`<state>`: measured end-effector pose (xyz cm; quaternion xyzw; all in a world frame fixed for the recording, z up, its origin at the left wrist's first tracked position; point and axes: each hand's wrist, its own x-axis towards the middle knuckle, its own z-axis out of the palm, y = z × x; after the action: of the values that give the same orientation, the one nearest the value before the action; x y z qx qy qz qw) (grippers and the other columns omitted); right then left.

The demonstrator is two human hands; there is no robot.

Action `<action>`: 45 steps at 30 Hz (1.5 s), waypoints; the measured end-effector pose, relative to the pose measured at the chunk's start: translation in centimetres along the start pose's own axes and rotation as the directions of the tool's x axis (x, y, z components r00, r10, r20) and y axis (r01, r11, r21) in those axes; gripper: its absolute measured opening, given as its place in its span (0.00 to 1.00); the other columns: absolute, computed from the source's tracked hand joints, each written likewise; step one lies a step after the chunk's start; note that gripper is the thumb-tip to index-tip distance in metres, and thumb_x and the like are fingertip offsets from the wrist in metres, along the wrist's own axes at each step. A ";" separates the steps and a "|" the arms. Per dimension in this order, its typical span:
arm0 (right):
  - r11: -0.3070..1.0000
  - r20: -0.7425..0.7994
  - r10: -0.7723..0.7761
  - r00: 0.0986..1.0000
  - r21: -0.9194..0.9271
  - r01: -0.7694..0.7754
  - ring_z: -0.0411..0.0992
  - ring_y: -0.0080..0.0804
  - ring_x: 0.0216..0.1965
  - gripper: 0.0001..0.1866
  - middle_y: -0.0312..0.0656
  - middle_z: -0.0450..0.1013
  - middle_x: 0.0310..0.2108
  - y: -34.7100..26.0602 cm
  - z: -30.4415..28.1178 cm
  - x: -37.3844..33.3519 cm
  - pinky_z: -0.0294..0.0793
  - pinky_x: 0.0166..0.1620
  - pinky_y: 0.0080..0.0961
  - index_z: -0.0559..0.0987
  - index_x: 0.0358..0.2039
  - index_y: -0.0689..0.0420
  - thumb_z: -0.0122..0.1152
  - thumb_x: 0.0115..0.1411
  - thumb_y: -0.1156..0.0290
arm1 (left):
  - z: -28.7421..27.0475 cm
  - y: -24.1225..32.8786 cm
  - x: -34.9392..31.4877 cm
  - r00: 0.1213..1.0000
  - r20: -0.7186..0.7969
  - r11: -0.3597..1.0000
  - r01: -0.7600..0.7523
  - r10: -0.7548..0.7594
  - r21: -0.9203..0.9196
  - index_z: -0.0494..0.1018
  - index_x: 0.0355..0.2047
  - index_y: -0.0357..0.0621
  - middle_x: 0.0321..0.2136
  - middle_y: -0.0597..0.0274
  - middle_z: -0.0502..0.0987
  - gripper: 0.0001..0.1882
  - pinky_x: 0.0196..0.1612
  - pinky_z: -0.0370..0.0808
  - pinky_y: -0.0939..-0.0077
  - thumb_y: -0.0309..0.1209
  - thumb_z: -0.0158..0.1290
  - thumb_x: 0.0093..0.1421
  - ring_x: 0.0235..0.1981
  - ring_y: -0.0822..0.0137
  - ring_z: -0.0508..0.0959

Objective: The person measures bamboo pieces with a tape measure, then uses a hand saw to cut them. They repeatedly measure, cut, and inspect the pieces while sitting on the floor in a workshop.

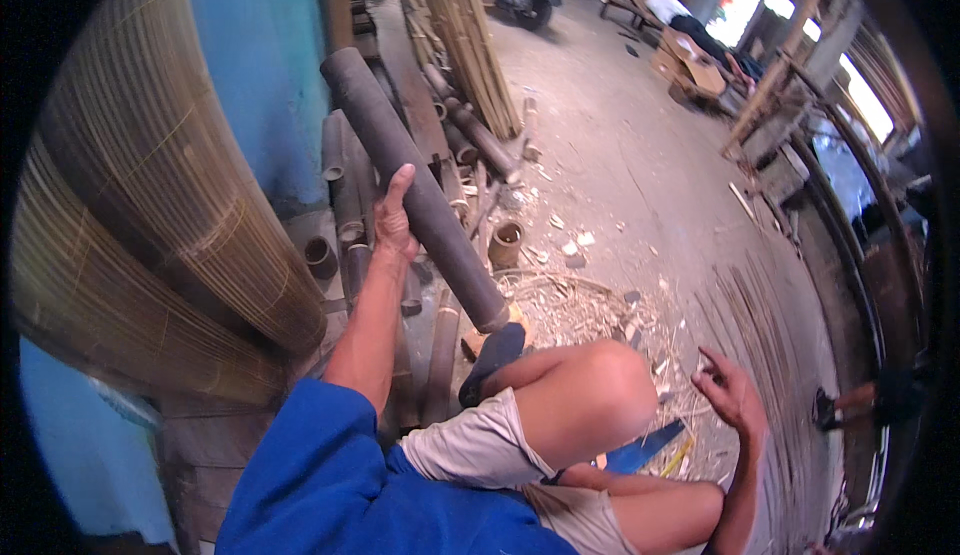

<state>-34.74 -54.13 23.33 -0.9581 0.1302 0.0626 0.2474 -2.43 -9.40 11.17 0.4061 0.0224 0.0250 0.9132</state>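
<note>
My left hand (395, 217) grips a thick, dark brown bamboo tube (420, 185) from its left side, thumb up along it. The tube is held tilted; its lower end is near a dark shoe (490, 355) and its upper end points to the far left. My right hand (728, 387) is raised beside my right knee, away from the tube. Its thumb and index finger are apart, with nothing plainly held. On the floor below my legs lie a flat blue piece (645, 450) and a thin yellow strip (676, 458).
Bamboo tubes (350, 195) and split poles (465, 45) crowd the left wall, near rolled bamboo blinds (150, 185). A short bamboo cup (506, 245) stands by wood shavings (570, 310). Thin strips (765, 345) lie at right. A person's leg (850, 397) shows at far right.
</note>
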 end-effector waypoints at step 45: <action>0.744 -0.190 0.651 0.735 0.353 -0.568 0.71 0.58 0.56 0.38 0.58 0.72 0.53 17.4 31.9 6.3 0.73 0.58 0.48 0.72 0.60 0.64 0.66 0.57 0.49 | 21.1 -42.7 -10.2 0.053 0.614 0.299 -0.838 -0.788 0.456 0.68 0.66 0.55 0.51 0.45 0.72 0.46 0.54 0.76 0.53 0.41 0.70 0.45 0.52 0.43 0.77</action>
<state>-35.38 -54.55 -13.49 -0.8152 0.4832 -0.0241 0.3183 -10.12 -54.26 -6.26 0.7287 -0.6156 -0.2545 0.1586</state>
